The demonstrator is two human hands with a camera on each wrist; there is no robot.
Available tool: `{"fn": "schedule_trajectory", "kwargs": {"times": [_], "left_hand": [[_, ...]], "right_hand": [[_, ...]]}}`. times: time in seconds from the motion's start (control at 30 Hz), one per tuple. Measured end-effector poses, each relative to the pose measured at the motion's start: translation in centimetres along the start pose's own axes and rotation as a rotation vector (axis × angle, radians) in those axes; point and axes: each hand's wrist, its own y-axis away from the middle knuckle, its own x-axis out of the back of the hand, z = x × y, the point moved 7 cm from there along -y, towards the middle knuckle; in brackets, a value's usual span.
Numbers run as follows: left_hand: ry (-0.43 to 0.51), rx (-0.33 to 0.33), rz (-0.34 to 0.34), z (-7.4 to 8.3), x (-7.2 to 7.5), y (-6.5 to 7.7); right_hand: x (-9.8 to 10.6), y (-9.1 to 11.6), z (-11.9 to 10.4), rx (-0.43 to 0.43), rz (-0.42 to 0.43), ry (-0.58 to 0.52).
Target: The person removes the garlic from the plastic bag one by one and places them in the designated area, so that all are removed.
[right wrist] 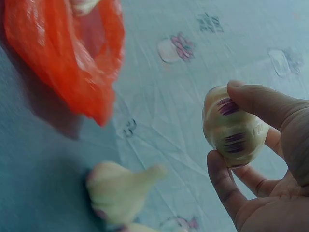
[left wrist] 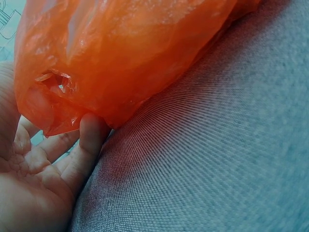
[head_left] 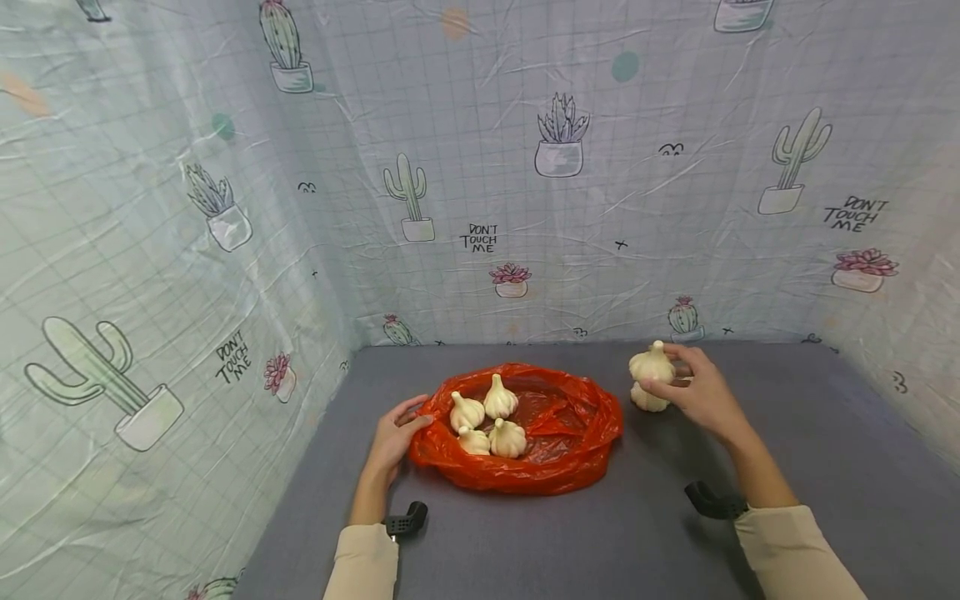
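A red plastic bag (head_left: 517, 479) lies wide open, with several pale garlic bulbs (head_left: 508, 438) gathered in its left half. My left hand (head_left: 392, 440) grips the bag's left edge; in the left wrist view the thin plastic (left wrist: 120, 63) is between thumb and fingers. To the right of the bag, my right hand (head_left: 697, 387) holds up a garlic bulb (head_left: 651, 367) between thumb and fingertips. Purple streaks show on this held bulb (right wrist: 234, 128) in the right wrist view. Below it on the table is another bulb (head_left: 649, 399), partly hidden in the head view.
A grey cloth-covered table (head_left: 540, 542) carries everything. Curtains printed with cacti (head_left: 408, 196) hang behind and at both sides. In the right wrist view one loose bulb (right wrist: 113, 191) lies near the bag, with part of another (right wrist: 137, 227) at the bottom edge.
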Motion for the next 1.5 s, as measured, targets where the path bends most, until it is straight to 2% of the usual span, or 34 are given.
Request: {"fn": "schedule_trajectory", "kwargs": {"times": [0.13,0.3,0.47,0.67,1.0,1.2,1.5], "left_hand": [[-0.003,0.004,0.001,0.0,-0.1,0.0],[-0.015,0.007,0.001,0.0,-0.2,0.0],[-0.013,0.006,-0.001,-0.1,-0.1,0.0],[-0.016,0.001,0.007,-0.1,0.1,0.0],[-0.03,0.005,0.004,0.0,0.2,0.1],[-0.031,0.004,-0.007,0.1,0.0,0.1],[-0.031,-0.003,-0.004,-0.1,0.0,-0.1]], "right_hand": [[2.0,0.5,0.7,-0.037,0.011,-0.005],[4.3,0.9,1.8,-0.067,0.069,0.021],[5.8,1.1,2.8,-0.089,0.127,0.048],[7.2,1.2,3.9,-0.127,0.155,0.059],[7.8,1.3,6.0,-0.154,0.154,0.062],[7.5,1.1,7.5,-0.19,0.133,0.086],[7.0,1.0,9.9,-0.198,0.125,0.127]]}}
